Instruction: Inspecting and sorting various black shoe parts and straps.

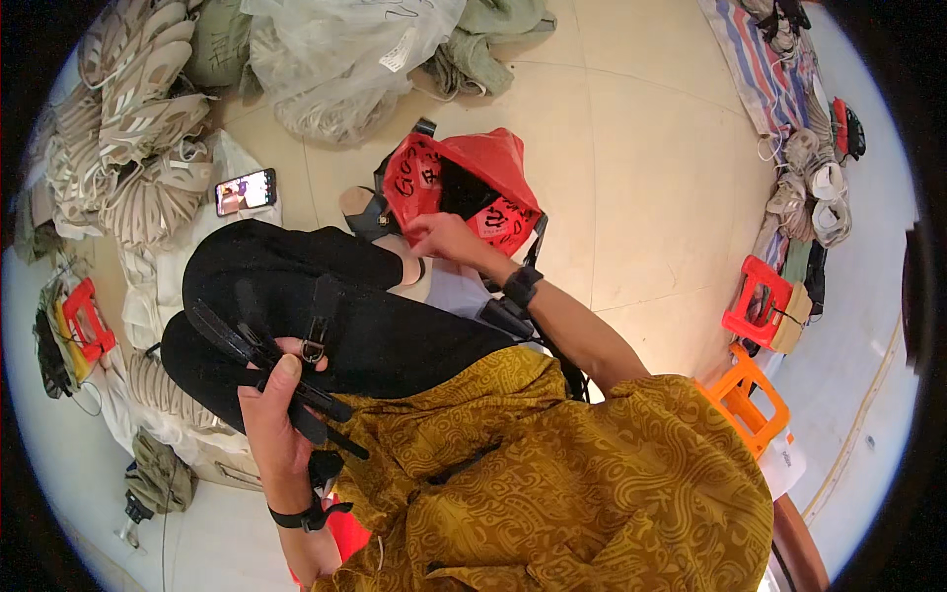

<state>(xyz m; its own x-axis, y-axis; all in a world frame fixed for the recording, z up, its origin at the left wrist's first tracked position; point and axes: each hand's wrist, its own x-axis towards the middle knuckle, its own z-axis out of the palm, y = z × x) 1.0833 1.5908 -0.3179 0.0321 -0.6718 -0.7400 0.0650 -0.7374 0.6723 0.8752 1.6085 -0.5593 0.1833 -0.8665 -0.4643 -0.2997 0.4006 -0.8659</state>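
Note:
My left hand [276,400] is closed round a bunch of black buckle straps [242,340]. One strap with a metal buckle [314,347] stands up past the thumb, over my black-clad leg. My right hand [449,240] is at the near left rim of a red bag [404,178] with black handwriting. Its fingers are curled together, and what they hold, if anything, is hidden. Inside the bag's open mouth lie dark things [466,189], too dark to make out. Black straps with a buckle [373,215] hang at the bag's left side.
A phone [246,192] with a lit screen lies left of the bag. Stacked beige shoe parts [148,128] fill the far left. Clear plastic sacks [345,59] lie at the back. Red [760,301] and orange [750,400] plastic stools stand at the right, near more shoes [814,187].

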